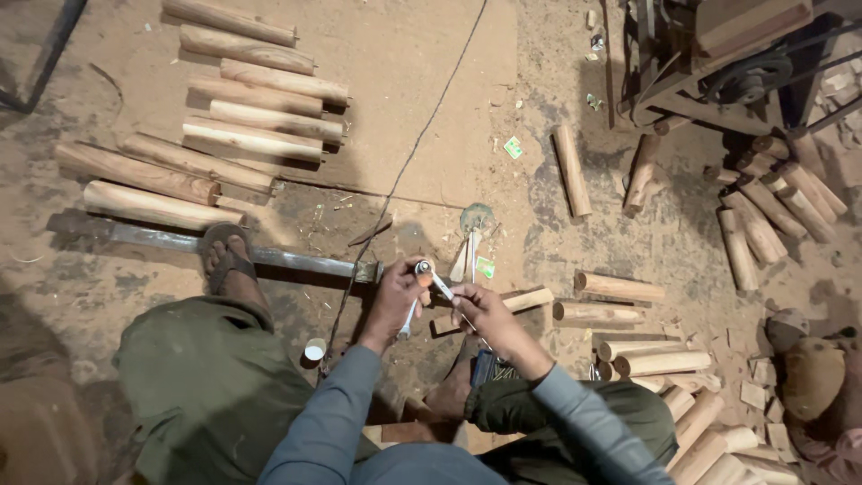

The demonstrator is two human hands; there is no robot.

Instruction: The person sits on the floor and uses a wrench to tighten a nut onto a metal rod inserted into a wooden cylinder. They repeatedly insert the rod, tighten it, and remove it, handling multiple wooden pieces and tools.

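Hands: my left hand (392, 299) and right hand (479, 310) both clamped on small silver ratchet wrench (431, 280), its long axis running left-up to right-down between them, just beyond long grey metal bar (269, 259)'s right end.

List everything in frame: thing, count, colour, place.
Wooden logs: eight, pale brown, upper left floor.
More logs: many, tan, right side and bottom right.
Metal bar: one, grey, under the sandalled foot.
Machine: one, dark, top right.
Wire: one, black, running across the floor.
Wrench: one, silver, between both hands.
Left hand: on the wrench head.
Right hand: holding the wrench handle.
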